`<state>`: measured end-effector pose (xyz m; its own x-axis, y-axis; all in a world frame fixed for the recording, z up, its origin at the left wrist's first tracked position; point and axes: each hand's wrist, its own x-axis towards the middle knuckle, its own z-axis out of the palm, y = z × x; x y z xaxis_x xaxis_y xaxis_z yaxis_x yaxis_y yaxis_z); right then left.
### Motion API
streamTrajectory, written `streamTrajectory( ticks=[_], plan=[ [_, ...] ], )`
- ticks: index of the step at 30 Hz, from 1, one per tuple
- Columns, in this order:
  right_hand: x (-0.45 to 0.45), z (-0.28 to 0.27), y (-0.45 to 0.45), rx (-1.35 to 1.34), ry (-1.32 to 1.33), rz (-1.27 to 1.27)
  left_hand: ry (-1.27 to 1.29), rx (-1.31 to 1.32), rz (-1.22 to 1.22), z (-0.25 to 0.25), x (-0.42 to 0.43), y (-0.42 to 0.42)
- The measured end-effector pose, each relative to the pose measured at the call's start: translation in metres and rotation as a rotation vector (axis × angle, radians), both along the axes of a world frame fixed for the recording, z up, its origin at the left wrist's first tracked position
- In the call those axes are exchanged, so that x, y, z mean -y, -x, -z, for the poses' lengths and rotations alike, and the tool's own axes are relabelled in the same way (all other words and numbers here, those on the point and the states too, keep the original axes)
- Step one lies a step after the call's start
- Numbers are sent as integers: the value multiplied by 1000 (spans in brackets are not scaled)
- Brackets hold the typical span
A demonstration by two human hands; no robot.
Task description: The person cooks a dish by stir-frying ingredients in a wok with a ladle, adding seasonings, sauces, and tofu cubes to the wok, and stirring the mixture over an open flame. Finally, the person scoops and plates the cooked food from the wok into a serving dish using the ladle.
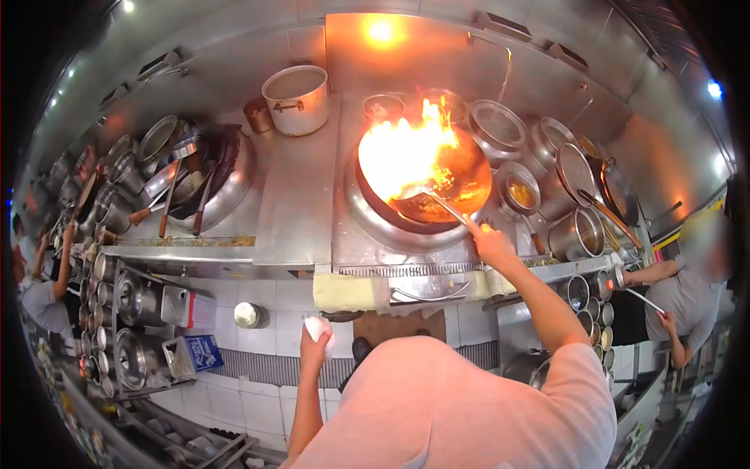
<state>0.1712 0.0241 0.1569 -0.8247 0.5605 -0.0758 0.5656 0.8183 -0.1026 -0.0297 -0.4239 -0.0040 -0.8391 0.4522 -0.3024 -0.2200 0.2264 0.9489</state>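
A large wok point(471, 166) sits on the burner in front of me, with tall bright flames point(410, 152) filling much of it. My right hand point(495, 245) is closed around the handle of a ladle point(447, 207), whose head is down inside the wok near its front edge. The glare hides most of what is in the wok. Low in front of the stove, my left hand point(313, 348) is closed on a bunched white cloth point(318, 328), apart from the wok.
A big pot point(296, 102) stands behind left. Metal bowls and a strainer with yellowish contents point(521, 193) line the right. Another burner point(226, 195) holds ladles. Folded towel point(344, 291) lies on the stove's front edge. A co-worker point(687, 297) stands right, another point(51, 301) far left.
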Motion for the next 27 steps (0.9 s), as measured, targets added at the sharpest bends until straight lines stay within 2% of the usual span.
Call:
streamTrajectory(
  ticks=[2, 4, 5, 9, 10, 11, 12, 15, 17, 18, 20, 21, 23, 24, 25, 26, 27],
  plan=[
    [15, -33, -22, 84, -35, 16, 17, -7, 25, -3, -1, 0],
    [18, -49, -39, -48, 148, 20, 85, -4, 21, 7, -3, 0],
    [8, -49, -40, -19, 284, 42, 46, -46, 28, 9, -7, 1],
    [-36, 6, -14, 2, 279, 77, 61, -107, 74, -23, -28, -4],
    [-51, 26, -5, -112, 242, 108, 74, -105, 91, -31, -31, -5],
    [-62, 34, 3, -231, 203, 139, 76, -139, 95, -51, -36, -9],
    [-66, 32, 9, -202, 227, 220, 78, -148, 98, -59, -36, -9],
    [-71, 47, 23, -278, 240, 332, 37, -111, 57, -59, -34, -18],
    [-66, 57, 40, -385, 445, 485, -2, -154, 63, -49, -34, -18],
    [-65, 54, 46, -322, 601, 476, -5, -155, 61, -47, -33, -20],
    [-53, 29, 43, -412, 675, 463, -4, -163, 39, -46, -30, -27],
    [-58, 32, 45, -407, 675, 458, -4, -160, 33, -48, -28, -32],
    [-89, 43, 53, -314, 659, 600, 29, -135, 16, -55, -24, -38],
    [-117, 73, 60, -312, 660, 595, 29, -135, 10, -49, -22, -40],
    [-152, 119, 69, -315, 462, 432, 10, -136, -3, -39, -19, -41],
    [-150, 120, 76, -314, 266, 268, -7, -135, -16, -38, -17, -43],
    [-140, 126, 84, -370, 289, 297, -3, -134, -21, -37, -15, -46]
  ],
)
